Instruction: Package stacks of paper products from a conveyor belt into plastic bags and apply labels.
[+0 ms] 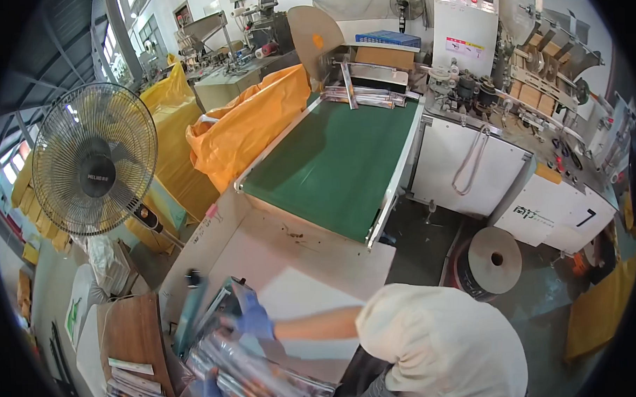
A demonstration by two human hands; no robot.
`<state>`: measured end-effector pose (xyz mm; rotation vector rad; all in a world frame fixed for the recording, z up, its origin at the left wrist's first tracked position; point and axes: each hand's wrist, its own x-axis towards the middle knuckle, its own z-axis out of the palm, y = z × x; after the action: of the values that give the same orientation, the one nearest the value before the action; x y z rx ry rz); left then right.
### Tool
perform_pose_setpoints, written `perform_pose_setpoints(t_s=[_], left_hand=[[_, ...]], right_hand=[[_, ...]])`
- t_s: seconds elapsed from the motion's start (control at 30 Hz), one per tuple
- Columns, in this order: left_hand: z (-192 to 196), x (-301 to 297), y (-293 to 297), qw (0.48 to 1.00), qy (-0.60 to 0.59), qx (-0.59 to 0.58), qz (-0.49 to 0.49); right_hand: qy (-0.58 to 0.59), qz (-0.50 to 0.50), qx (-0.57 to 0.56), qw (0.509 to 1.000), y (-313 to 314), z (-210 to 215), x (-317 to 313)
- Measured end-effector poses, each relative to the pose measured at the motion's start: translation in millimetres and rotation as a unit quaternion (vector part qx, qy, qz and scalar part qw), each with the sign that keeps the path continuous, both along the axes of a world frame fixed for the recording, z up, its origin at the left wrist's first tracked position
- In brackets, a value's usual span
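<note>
A bundle of glossy, see-through plastic bags (250,372) with printed parts is tilted at the lower left and blurred by motion. My right hand (254,318), in a blue glove, grips the far end of the bundle, its fingertips smeared. Along the near left side, my left hand (211,395), also blue-gloved, is closed on the bags; most of its fingers are hidden. Just beyond the bundle stands a small bench device with a teal lever arm (190,308) topped by a dark knob. Part of that device lies behind my right hand.
A green conveyor belt (331,166) slopes down toward the pale tray table (307,283), with flat packs (370,97) at its far end. A standing fan (96,161) and stacked bags (135,390) on a brown board are at left. A film roll (495,260) sits at right.
</note>
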<state>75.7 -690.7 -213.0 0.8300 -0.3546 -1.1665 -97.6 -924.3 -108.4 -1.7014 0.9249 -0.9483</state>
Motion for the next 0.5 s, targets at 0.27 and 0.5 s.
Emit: perform_pose_setpoints(t_s=[0.27, 0.5], left_hand=[[77.8, -239.9, 79.6, 0.95, 0.119, 0.204, 0.206], [103.2, -371.6, 76.1, 0.92, -0.161, 0.148, 0.326]], right_hand=[[0.0, 0.393, 0.218, 0.893, 142.8, -57.1, -168.1], [0.075, 0.47, 0.361, 0.802, 89.4, -14.2, -246.2]])
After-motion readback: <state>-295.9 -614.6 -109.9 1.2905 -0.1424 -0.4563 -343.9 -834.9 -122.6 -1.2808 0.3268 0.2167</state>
